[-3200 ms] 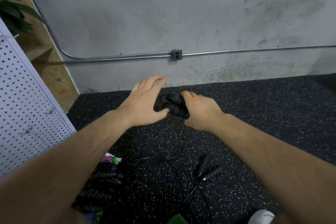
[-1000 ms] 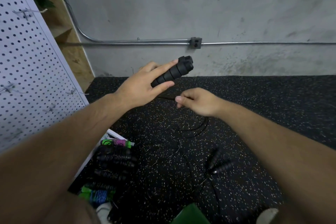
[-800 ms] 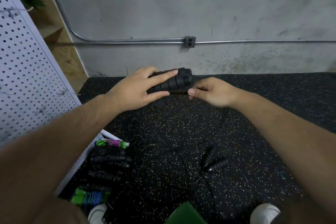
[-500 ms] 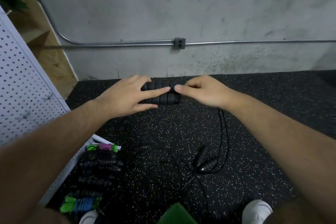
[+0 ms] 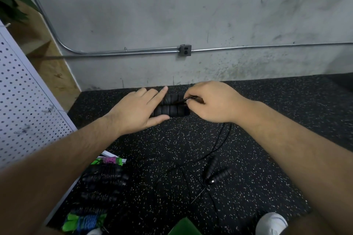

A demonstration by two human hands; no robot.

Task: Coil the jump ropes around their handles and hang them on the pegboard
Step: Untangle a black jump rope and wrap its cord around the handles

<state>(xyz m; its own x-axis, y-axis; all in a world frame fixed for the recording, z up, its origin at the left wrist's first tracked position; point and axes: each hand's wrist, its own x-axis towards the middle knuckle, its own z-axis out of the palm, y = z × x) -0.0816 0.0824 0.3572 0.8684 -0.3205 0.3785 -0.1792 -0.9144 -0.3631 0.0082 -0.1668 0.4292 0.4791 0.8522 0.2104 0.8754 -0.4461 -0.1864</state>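
2 black handles (image 5: 172, 110), side by side: clamped between left hand (image 5: 136, 109) fingers and thumb. Right hand (image 5: 214, 103) pinches thin black rope (image 5: 188, 98) at handles; slack on floor (image 5: 286, 120).

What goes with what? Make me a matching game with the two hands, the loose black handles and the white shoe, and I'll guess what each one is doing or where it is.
Things:
1. left hand
2. right hand
3. loose handles
4. white shoe

Places or states:
A. at the bottom right corner of the view
B. pinches the thin black rope
C. lie on the speckled floor between the two arms
D. holds the held pair of handles side by side

Right pairs: 1-D, 2-B, 3-C, 4-A.
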